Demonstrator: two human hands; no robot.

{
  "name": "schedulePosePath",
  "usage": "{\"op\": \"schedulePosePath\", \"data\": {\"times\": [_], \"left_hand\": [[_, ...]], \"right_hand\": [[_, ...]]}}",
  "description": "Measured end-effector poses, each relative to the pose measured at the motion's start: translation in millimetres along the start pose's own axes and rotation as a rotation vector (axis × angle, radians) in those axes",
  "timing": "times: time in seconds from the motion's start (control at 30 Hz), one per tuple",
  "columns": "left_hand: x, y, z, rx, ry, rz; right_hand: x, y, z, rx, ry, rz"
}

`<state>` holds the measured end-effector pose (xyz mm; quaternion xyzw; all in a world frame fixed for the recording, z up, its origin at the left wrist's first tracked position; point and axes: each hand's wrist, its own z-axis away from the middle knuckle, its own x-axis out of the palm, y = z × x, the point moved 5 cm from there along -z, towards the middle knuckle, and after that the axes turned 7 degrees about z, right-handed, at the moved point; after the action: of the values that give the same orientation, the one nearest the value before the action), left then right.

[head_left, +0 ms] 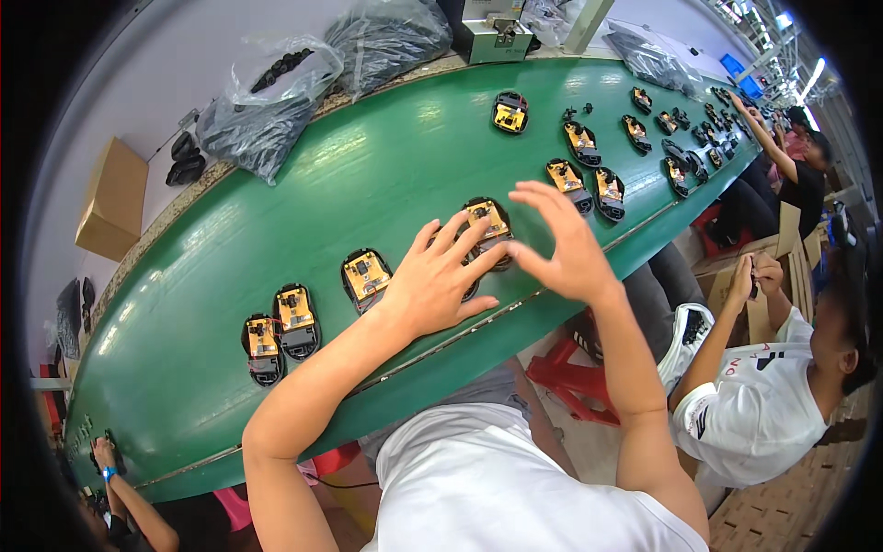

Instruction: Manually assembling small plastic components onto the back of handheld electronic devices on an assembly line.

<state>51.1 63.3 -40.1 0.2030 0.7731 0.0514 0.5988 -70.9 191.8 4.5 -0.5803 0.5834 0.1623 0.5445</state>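
Observation:
My left hand point(437, 281) lies palm down with its fingers spread over the black, open computer mouse bases in front of me, covering part of them. Under its fingertips shows a mouse base point(487, 216) with an orange circuit board. Just right of that base is my right hand point(566, 244), thumb and fingers apart and curved, with nothing visible between them. Its thumb tip is close to the left index finger; contact cannot be made out. Beside the left wrist sits another mouse base point(366, 274). Farther left, two more mouse bases point(296, 317) point(263, 345) lie side by side.
All this rests on a green conveyor belt point(212, 239). More mouse bases point(581, 143) lie to the right. Plastic bags point(267, 110), a cardboard box point(114, 198) and a metal device point(497, 39) line the far edge. Co-workers sit at right point(759, 396) and far left point(138, 515).

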Motion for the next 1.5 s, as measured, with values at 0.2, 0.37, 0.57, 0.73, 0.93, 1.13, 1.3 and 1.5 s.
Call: {"op": "schedulePosePath", "data": {"times": [0.2,0.37,0.57,0.73,0.93,1.13,1.3,1.5], "left_hand": [[-15.6,3.0,18.5,-0.037,0.011,-0.017],[-28.4,-0.2,40.3,-0.084,0.005,-0.044],[-42.3,-21.7,68.3,-0.206,-0.034,-0.1],[-65.2,-31.3,104.2,-0.272,0.042,-0.056],[-41.4,-4.7,46.4,0.029,0.461,-0.065],[1.9,0.6,-19.1,0.025,0.396,-0.153],[33.7,-7.2,-76.6,0.064,0.271,-0.17],[57.4,-6.5,-121.7,0.007,0.181,-0.164]], "right_hand": [[-11.5,84.0,-85.4,-0.017,0.104,0.219],[40.2,147.9,-135.2,0.167,-0.079,0.441],[44.2,72.2,-99.8,0.172,-0.151,0.429],[7.6,83.8,-136.9,0.082,0.026,0.227],[-111.2,425.3,-137.9,0.348,-0.217,0.262],[-42.0,455.7,-183.4,0.552,-0.219,0.311],[-22.8,365.0,-180.9,0.15,-0.205,0.675],[-19.6,331.9,-184.1,-0.068,-0.159,0.738]]}}
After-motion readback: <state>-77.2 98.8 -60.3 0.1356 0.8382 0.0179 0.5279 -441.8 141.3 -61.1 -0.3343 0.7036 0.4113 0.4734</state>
